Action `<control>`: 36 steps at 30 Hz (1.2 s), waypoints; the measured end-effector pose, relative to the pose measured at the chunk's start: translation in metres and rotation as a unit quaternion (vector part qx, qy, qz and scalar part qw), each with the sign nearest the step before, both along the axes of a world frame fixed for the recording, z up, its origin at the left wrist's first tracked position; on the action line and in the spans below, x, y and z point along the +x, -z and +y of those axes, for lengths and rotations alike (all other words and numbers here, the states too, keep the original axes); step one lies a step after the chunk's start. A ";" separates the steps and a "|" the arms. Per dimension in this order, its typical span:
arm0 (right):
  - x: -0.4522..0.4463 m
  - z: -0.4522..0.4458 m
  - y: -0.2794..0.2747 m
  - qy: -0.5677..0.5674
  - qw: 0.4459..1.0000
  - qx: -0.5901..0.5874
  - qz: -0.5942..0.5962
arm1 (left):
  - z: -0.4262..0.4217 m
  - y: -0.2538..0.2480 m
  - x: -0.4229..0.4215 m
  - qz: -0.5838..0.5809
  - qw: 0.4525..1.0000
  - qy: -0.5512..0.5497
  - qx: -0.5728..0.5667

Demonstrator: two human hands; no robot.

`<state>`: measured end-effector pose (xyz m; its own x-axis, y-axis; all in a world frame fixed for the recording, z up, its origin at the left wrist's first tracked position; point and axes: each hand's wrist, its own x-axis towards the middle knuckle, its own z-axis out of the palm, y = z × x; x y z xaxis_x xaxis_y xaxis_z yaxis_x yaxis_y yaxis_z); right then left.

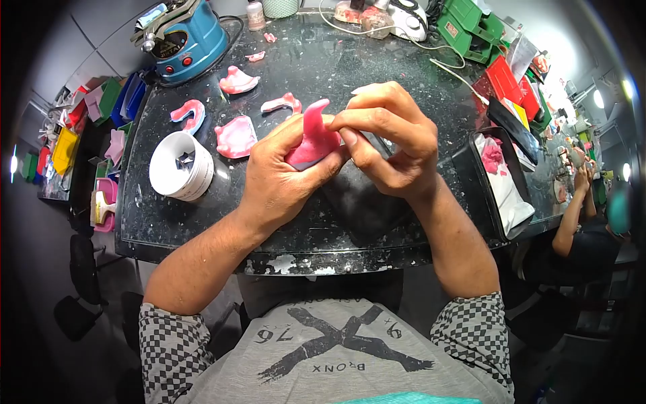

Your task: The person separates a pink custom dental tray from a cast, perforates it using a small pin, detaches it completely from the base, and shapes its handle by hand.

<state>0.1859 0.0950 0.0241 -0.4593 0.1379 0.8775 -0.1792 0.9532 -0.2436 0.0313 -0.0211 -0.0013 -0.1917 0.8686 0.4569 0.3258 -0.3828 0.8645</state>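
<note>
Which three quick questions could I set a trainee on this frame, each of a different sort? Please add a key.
1. Multiple choice: what does the left hand grip?
A) a green bin
B) a pink piece
C) a phone

2. True or false: the white tub is lower in the picture than the machine.

3. Fill in the blank: the body of that machine is ____ in colour.

Key: 1. B; 2. True; 3. blue.
</note>
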 end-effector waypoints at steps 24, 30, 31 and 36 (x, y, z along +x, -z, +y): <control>-0.006 -0.002 0.003 0.016 0.999 0.044 -0.013 | 0.000 0.003 -0.005 0.013 0.998 -0.003 -0.067; -0.004 -0.002 0.002 0.013 0.998 0.053 0.004 | 0.001 -0.002 -0.002 -0.006 0.999 0.009 -0.044; -0.005 -0.002 0.002 0.012 0.998 0.055 -0.001 | 0.000 0.000 -0.003 -0.006 0.999 0.007 -0.044; -0.006 -0.003 0.004 0.004 1.000 0.024 -0.009 | 0.001 0.002 -0.006 0.001 0.998 0.008 -0.061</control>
